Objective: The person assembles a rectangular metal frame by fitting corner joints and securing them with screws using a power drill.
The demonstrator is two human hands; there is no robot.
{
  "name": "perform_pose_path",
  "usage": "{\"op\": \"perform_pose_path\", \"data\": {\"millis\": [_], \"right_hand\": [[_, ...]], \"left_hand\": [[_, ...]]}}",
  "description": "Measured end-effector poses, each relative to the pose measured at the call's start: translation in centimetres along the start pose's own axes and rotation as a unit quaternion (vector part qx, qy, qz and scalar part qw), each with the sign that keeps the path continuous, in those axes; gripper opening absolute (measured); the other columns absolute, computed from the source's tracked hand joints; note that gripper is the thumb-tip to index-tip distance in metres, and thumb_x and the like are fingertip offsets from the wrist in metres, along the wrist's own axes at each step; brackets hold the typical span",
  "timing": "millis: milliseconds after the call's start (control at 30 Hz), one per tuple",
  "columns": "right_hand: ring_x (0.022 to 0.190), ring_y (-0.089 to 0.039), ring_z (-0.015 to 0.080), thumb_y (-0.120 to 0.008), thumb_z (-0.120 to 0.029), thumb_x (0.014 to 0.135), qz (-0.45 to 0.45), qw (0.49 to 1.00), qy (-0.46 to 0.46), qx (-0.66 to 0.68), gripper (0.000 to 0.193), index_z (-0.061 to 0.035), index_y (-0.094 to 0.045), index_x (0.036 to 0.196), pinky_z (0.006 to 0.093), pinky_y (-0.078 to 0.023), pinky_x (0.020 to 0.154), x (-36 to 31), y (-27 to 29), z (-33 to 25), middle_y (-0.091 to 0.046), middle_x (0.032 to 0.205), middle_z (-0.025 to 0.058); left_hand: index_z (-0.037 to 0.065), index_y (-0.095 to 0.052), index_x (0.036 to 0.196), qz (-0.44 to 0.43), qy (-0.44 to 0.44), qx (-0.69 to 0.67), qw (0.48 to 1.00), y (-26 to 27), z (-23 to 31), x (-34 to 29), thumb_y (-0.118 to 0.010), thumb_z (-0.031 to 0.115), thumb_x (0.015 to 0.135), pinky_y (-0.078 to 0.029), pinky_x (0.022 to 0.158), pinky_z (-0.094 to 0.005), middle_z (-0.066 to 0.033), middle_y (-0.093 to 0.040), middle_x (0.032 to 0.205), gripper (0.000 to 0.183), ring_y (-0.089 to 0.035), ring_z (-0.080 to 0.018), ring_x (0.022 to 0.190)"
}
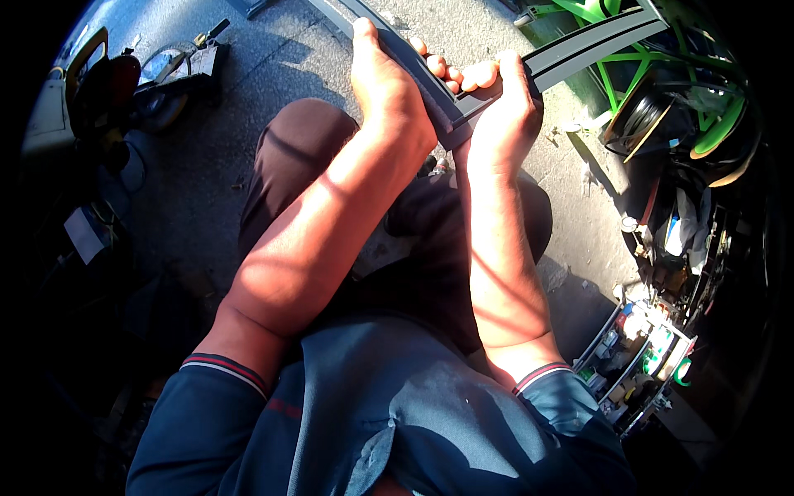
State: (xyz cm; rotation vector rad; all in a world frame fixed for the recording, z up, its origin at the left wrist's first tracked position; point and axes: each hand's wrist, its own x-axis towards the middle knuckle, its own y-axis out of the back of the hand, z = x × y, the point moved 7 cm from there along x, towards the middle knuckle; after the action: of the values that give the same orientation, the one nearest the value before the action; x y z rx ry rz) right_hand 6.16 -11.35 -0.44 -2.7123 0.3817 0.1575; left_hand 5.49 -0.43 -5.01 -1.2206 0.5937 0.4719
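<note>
I hold a dark grey profile frame (597,46) up in front of my knees. Two grooved lengths meet at a corner that points towards me, and their far ends run out at the upper edge or near it. My left hand (387,89) is wrapped round the left length, thumb along its outer side and fingertips over the inner edge. Close to the corner, my right hand (501,112) grips the right length, its thumb on top and fingers curled round the inside. The fingertips of both hands nearly meet inside the corner.
On the left are a dark power tool with a yellow handle (85,51) and another dark machine (178,70). To the right, a bright green stand (612,78) rises beside a spool (641,116). A metal rack (637,351) full of small items stands lower right.
</note>
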Motion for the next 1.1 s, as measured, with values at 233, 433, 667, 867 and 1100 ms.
{"op": "perform_pose_path", "data": {"millis": [233, 433, 667, 867, 1100], "right_hand": [[0.066, -0.052, 0.0228, -0.048, -0.019, 0.101, -0.011, 1.000, -0.018, 0.006, 0.033, -0.0024, -0.049, 0.073, 0.0361, -0.049, 0.067, 0.5, -0.4, 0.3, -0.052, 0.068, 0.0098], [0.070, -0.056, 0.0236, -0.047, -0.033, 0.105, -0.030, 0.999, -0.021, 0.014, 0.032, -0.0045, -0.050, 0.090, 0.0372, -0.051, 0.068, 1.5, -0.1, 1.9, -0.055, 0.074, 0.0090], [0.069, -0.059, 0.0165, -0.050, -0.046, 0.103, 0.100, 0.979, -0.094, -0.149, 0.045, -0.0045, -0.058, 0.087, 0.0305, -0.050, 0.064, 2.9, 4.1, 5.2, -0.059, 0.077, 0.0067], [0.079, -0.062, 0.0156, -0.059, -0.042, 0.099, 0.155, 0.982, -0.015, -0.104, 0.035, -0.0071, -0.061, 0.098, 0.0305, -0.050, 0.066, 3.6, 9.4, -1.7, -0.065, 0.089, 0.0052], [0.072, -0.060, 0.0131, -0.054, -0.031, 0.104, -0.037, 0.988, 0.042, -0.143, 0.034, 0.0006, -0.064, 0.107, 0.0269, -0.049, 0.069, 3.4, 12.9, -10.0, -0.065, 0.083, 0.0057]], "left_hand": [[0.004, -0.048, 0.084, -0.006, -0.026, -0.001, 1.000, -0.2, 0.4, 0.2, -0.033, 0.061, 0.100, -0.048, 0.064, -0.0410, -0.0126, -0.050, 0.066, 0.062, -0.051, -0.0290, 0.064], [0.003, -0.049, 0.086, -0.047, -0.077, 0.058, 0.994, -0.1, 1.6, 0.7, -0.045, 0.059, 0.100, -0.052, 0.064, -0.0403, -0.0134, -0.053, 0.066, 0.057, -0.056, -0.0298, 0.063], [0.004, -0.050, 0.087, -0.035, -0.125, 0.120, 0.984, 2.3, 2.6, 4.7, -0.062, 0.049, 0.096, -0.051, 0.053, -0.0410, -0.0120, -0.053, 0.064, 0.048, -0.059, -0.0302, 0.056], [0.003, -0.051, 0.085, 0.009, -0.120, 0.157, 0.980, 6.0, 3.8, 9.5, -0.060, 0.054, 0.096, -0.054, 0.053, -0.0435, -0.0120, -0.056, 0.061, 0.052, -0.064, -0.0325, 0.058], [0.006, -0.051, 0.084, 0.066, -0.099, 0.141, 0.983, 15.8, 0.3, 18.2, -0.057, 0.060, 0.095, -0.054, 0.062, -0.0424, -0.0119, -0.058, 0.066, 0.055, -0.065, -0.0324, 0.066]]}}
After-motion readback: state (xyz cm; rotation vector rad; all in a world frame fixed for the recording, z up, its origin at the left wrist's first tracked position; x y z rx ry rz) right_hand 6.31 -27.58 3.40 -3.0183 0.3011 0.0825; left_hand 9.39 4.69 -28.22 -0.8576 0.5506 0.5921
